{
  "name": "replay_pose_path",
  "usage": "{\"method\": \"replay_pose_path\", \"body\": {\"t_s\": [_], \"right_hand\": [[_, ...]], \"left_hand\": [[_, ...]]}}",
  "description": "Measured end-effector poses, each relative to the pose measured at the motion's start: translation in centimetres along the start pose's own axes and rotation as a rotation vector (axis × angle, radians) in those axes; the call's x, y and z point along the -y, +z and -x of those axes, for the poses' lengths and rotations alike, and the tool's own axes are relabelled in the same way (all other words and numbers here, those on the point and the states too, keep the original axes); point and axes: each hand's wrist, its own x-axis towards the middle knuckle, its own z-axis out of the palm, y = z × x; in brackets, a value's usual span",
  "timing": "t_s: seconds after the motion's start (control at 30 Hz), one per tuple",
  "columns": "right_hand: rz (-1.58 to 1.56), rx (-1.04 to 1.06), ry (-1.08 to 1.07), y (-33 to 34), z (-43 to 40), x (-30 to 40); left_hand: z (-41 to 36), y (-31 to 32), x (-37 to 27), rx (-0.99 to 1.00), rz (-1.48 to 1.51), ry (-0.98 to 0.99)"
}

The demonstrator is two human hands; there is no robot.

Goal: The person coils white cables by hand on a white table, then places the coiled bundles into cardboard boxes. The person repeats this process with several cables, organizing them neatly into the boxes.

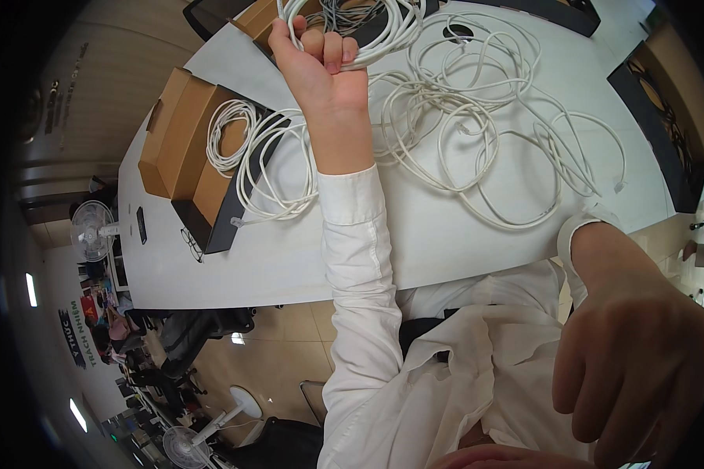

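Note:
My left hand (325,64), palm up, grips a coil of white network cable (390,44) at the table's far side. Close to the camera at lower right is my right hand (633,357), its fingers bent downward; whether they hold anything is hidden. Loose white network cables (469,129) with clear plugs lie in tangled loops on the white table (446,252). To the left, a neat white cable coil (232,138) rests in an open black-and-brown cardboard box (179,152), and another looped white cable (276,170) lies partly against its edge.
Grey cables (343,14) sit in a box at the far side. Another open box (669,117) with black cables stands at the right edge. Eyeglasses (192,245) and a dark slim object (141,225) lie at the left. The table has a round cable hole (457,33).

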Motion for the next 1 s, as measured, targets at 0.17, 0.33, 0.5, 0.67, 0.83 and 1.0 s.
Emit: {"method": "replay_pose_path", "body": {"t_s": [0.17,0.33,0.5,0.67,0.83,1.0], "right_hand": [[0.001,-0.004,-0.009,0.4,0.0,0.1],[-0.002,0.002,-0.009,0.5,-0.2,0.2],[-0.012,0.02,0.006,0.1,-0.3,0.4],[-0.027,0.05,0.021,-0.5,-0.7,0.6],[-0.048,0.065,0.055,-1.0,-1.2,0.7],[-0.038,0.05,0.094,-1.2,-2.2,0.4]], "left_hand": [[0.0,-0.1,0.2,0.03,0.009,-0.005],[0.0,-0.1,0.3,0.015,0.001,-0.007],[0.2,0.2,0.4,-0.001,0.0,-0.001],[0.2,0.2,0.4,-0.012,0.006,-0.001],[0.1,0.1,0.1,-0.019,0.033,-0.018],[0.2,0.3,-0.2,-0.039,0.065,-0.026]]}}
